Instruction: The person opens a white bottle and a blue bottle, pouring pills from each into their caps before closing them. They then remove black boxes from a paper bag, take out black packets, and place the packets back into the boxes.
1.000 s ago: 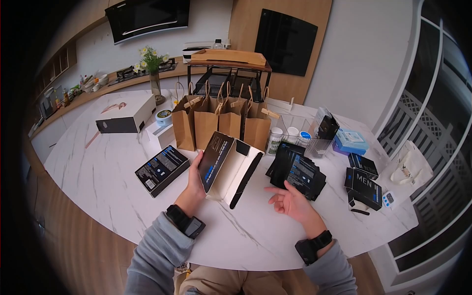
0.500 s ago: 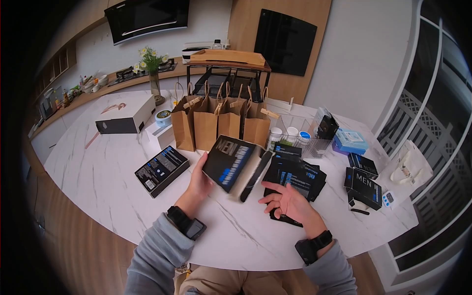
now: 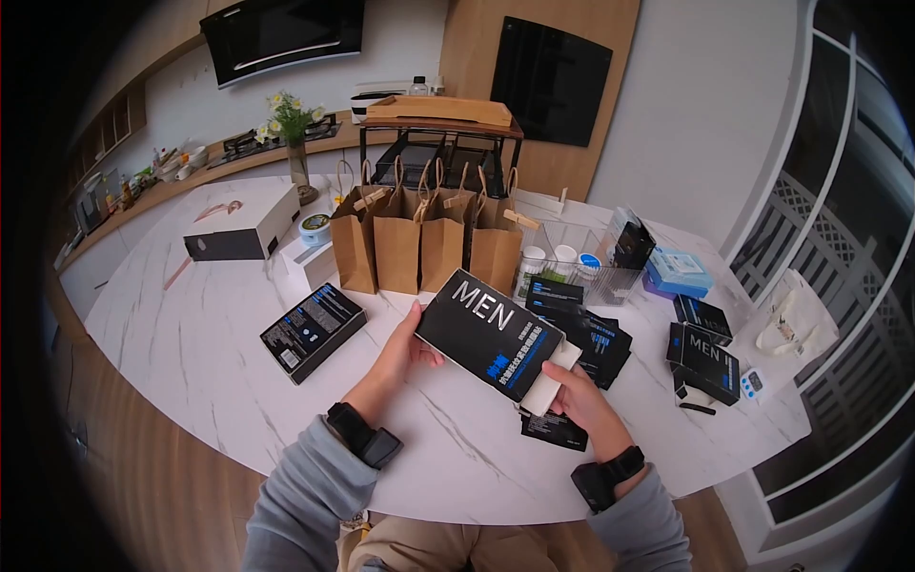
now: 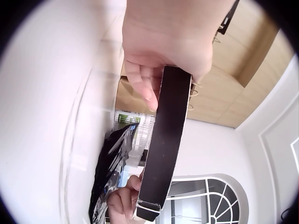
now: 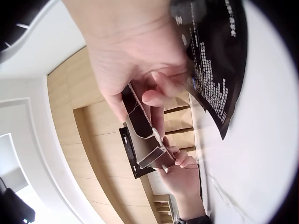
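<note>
Both hands hold a black box [image 3: 486,334] lettered "MEN" above the table, its white flap [image 3: 551,379] sticking out at the right end. My left hand [image 3: 397,355] grips its left end; in the left wrist view the left hand [image 4: 166,46] has the thumb and fingers on opposite faces of the box [image 4: 164,135]. My right hand [image 3: 583,400] pinches the flap end, and in the right wrist view the right hand [image 5: 140,60] holds the open end of the box [image 5: 142,126]. Black sachets [image 3: 610,348] lie behind and under the right hand.
Another black box [image 3: 314,332] lies at left. Paper bags [image 3: 397,250] stand behind, beside a clear bin [image 3: 610,283] with white-capped bottles. At right are black boxes [image 3: 705,360], a small timer [image 3: 752,383] and a blue pack [image 3: 680,271]. A white box [image 3: 243,224] sits back left.
The box has turned so that its lettered face shows, and its open end points right. My right hand has moved from beside it onto its flap. A sachet lies nearer the table's front.
</note>
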The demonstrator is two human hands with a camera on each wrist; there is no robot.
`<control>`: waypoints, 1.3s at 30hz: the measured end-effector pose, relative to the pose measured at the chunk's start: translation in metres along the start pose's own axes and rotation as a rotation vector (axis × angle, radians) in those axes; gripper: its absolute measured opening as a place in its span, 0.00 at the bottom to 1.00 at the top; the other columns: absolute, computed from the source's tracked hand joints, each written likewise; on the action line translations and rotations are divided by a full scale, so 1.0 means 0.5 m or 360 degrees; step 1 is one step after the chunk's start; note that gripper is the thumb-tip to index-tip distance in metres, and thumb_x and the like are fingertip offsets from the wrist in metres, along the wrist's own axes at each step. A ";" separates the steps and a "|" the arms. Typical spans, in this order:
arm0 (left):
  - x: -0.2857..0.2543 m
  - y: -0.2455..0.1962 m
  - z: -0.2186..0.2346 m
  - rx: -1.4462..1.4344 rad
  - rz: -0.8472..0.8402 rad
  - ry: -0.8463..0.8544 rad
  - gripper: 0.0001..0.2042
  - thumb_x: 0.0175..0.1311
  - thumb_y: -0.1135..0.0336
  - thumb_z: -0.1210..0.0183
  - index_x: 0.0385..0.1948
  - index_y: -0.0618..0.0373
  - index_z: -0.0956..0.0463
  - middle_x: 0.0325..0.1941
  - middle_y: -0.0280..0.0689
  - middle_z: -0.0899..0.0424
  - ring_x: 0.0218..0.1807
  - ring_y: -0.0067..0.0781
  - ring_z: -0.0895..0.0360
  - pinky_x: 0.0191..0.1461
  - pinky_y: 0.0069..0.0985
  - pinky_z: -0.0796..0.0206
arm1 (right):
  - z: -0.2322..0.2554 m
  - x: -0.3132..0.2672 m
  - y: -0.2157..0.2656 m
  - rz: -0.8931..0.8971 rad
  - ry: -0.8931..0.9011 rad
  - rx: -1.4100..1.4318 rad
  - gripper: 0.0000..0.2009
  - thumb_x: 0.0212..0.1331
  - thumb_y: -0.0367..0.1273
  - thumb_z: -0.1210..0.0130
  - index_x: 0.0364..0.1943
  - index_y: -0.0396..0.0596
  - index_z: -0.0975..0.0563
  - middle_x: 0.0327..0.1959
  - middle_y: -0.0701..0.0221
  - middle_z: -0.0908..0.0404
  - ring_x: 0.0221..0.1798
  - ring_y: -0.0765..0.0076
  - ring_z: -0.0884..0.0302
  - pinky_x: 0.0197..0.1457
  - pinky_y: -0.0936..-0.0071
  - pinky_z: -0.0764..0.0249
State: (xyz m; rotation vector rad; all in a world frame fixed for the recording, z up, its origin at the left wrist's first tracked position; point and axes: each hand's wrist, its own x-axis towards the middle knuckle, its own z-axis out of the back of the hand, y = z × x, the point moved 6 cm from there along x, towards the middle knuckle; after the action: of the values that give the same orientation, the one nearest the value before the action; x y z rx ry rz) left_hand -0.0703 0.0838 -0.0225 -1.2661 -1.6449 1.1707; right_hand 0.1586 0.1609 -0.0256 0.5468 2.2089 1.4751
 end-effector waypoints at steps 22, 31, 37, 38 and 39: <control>-0.013 -0.039 0.001 0.0258 -0.0320 -0.0180 0.29 0.64 0.41 0.69 0.54 0.56 0.38 0.36 0.33 0.29 0.23 0.22 0.29 0.29 0.17 0.37 | 0.295 -0.148 0.105 0.1561 -0.1764 0.0947 0.23 0.52 0.41 0.46 0.50 0.55 0.42 0.42 0.75 0.29 0.38 0.71 0.26 0.36 0.74 0.39; -0.038 -0.101 0.003 0.0864 -0.0667 -0.0519 0.17 0.66 0.59 0.58 0.51 0.57 0.37 0.36 0.33 0.29 0.29 0.22 0.27 0.29 0.15 0.38 | 0.269 -0.092 0.090 0.1400 -0.1391 0.0860 0.27 0.57 0.43 0.52 0.56 0.45 0.45 0.60 0.60 0.43 0.58 0.57 0.35 0.50 0.68 0.37; -0.076 -0.194 0.032 0.2002 -0.1084 -0.1100 0.14 0.58 0.71 0.50 0.47 0.57 0.33 0.41 0.41 0.29 0.44 0.34 0.29 0.41 0.27 0.37 | 0.257 -0.053 0.067 0.1110 -0.1138 0.1091 0.21 0.57 0.40 0.53 0.53 0.49 0.38 0.51 0.64 0.31 0.50 0.63 0.30 0.45 0.74 0.35; -0.085 -0.205 0.038 0.2306 -0.1192 -0.1205 0.14 0.57 0.71 0.49 0.46 0.57 0.32 0.43 0.44 0.30 0.47 0.39 0.30 0.45 0.31 0.37 | 0.257 -0.051 0.061 0.1107 -0.1137 0.1093 0.21 0.57 0.40 0.53 0.53 0.49 0.38 0.51 0.64 0.31 0.50 0.63 0.30 0.45 0.74 0.35; -0.087 -0.206 0.058 0.2309 -0.1189 -0.1206 0.14 0.57 0.71 0.49 0.46 0.57 0.32 0.43 0.44 0.30 0.47 0.39 0.30 0.45 0.31 0.37 | 0.250 -0.040 0.055 0.1034 -0.1023 0.1040 0.19 0.56 0.40 0.53 0.51 0.50 0.35 0.45 0.67 0.28 0.45 0.66 0.28 0.41 0.75 0.34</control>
State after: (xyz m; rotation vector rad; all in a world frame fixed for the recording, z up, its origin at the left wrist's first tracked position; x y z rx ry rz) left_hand -0.1170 0.0253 0.0653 0.6982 -0.9596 1.7845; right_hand 0.2462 0.2551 -0.0406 1.7900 1.9940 0.5842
